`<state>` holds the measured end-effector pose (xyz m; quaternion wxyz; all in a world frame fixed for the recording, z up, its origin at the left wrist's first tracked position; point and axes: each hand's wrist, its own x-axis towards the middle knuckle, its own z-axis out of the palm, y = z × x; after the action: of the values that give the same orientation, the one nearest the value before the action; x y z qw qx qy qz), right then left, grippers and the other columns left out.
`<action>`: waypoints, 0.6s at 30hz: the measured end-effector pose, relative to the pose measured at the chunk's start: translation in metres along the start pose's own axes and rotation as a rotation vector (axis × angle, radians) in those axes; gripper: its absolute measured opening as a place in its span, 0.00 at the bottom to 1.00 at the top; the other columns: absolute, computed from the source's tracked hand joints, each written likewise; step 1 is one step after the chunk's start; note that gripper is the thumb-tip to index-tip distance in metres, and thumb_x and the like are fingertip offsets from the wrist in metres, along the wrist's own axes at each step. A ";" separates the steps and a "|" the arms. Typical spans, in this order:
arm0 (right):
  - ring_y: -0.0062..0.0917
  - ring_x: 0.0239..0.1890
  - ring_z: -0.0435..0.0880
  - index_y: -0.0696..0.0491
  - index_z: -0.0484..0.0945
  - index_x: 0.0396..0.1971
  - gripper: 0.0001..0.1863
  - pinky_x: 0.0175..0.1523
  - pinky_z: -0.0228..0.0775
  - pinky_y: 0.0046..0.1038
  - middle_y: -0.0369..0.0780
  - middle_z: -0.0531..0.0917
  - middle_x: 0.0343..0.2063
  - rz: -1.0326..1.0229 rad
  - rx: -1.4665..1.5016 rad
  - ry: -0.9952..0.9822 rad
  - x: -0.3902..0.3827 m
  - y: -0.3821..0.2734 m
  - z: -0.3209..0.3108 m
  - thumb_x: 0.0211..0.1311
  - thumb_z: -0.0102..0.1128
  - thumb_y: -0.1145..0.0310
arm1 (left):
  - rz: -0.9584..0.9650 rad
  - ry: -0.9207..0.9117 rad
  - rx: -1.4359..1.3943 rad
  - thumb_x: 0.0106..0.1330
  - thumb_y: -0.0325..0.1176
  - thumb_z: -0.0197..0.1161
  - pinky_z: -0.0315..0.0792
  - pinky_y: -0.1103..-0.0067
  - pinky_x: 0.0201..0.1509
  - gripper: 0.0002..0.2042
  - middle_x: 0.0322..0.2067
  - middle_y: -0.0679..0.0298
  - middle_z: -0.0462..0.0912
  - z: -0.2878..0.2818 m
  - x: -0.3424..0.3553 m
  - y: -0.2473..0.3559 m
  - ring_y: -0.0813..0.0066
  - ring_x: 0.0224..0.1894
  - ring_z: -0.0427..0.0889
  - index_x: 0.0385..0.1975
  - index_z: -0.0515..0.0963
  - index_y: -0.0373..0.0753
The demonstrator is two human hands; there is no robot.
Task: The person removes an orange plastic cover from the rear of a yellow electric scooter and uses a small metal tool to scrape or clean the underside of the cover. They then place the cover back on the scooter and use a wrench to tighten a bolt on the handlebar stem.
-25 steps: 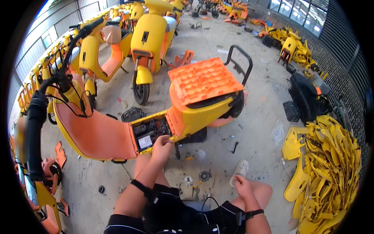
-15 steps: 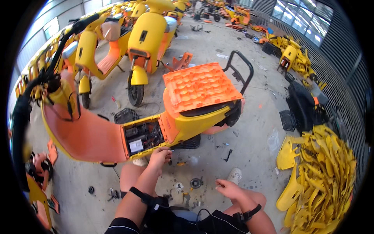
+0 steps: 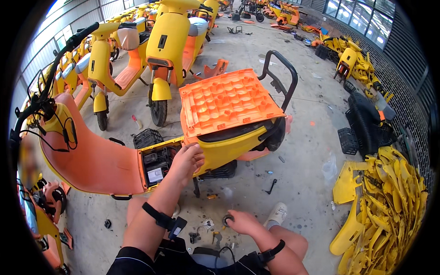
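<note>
Scooter floor bay (image 3: 158, 145) held black parts (image 3: 157, 159), white-labelled box (image 3: 156, 175). Left hand (image 3: 188, 158) hung half-open, looked empty; right hand (image 3: 243, 223) curled at dark ring (image 3: 226, 221), grip unclear.

- Left forearm (image 3: 143, 231) slants up from the lower left of the frame.
- Left hand (image 3: 184, 161) sits left of centre, fingers (image 3: 198, 158) loosely bent.
- Right forearm (image 3: 262, 236) enters at lower right.
- Right hand (image 3: 242, 223), lower centre, points left, fingertips partly hidden.

Smooth glossy plastic scooter body (image 3: 222, 150), bumpy plastic panel (image 3: 229, 98), matt concrete floor (image 3: 306, 183)
</note>
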<state>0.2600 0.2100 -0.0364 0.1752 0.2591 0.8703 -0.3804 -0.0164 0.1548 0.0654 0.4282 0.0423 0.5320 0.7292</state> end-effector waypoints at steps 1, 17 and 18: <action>0.46 0.56 0.79 0.53 0.72 0.62 0.28 0.59 0.72 0.43 0.50 0.82 0.52 0.003 -0.004 0.002 0.003 0.000 -0.001 0.67 0.53 0.53 | -0.002 -0.010 -0.044 0.72 0.40 0.60 0.73 0.75 0.47 0.16 0.40 0.65 0.76 0.000 0.002 -0.001 0.74 0.42 0.77 0.53 0.70 0.39; 0.46 0.58 0.79 0.53 0.73 0.63 0.30 0.61 0.71 0.41 0.50 0.81 0.55 0.028 0.069 0.145 0.005 0.007 -0.034 0.67 0.54 0.51 | 0.061 -0.038 -0.269 0.76 0.45 0.55 0.74 0.67 0.59 0.18 0.50 0.56 0.83 0.015 0.038 0.007 0.61 0.56 0.80 0.55 0.72 0.37; 0.46 0.57 0.79 0.53 0.73 0.63 0.29 0.61 0.71 0.41 0.50 0.81 0.55 0.022 0.091 0.153 0.006 0.011 -0.033 0.67 0.55 0.51 | 0.074 -0.054 -0.309 0.76 0.44 0.55 0.75 0.67 0.60 0.18 0.51 0.55 0.82 0.021 0.040 0.004 0.61 0.57 0.80 0.55 0.71 0.37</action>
<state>0.2580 0.2431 -0.0249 0.1006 0.3047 0.8600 -0.3967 -0.0333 0.1963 0.0622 0.4166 0.0150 0.4000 0.8162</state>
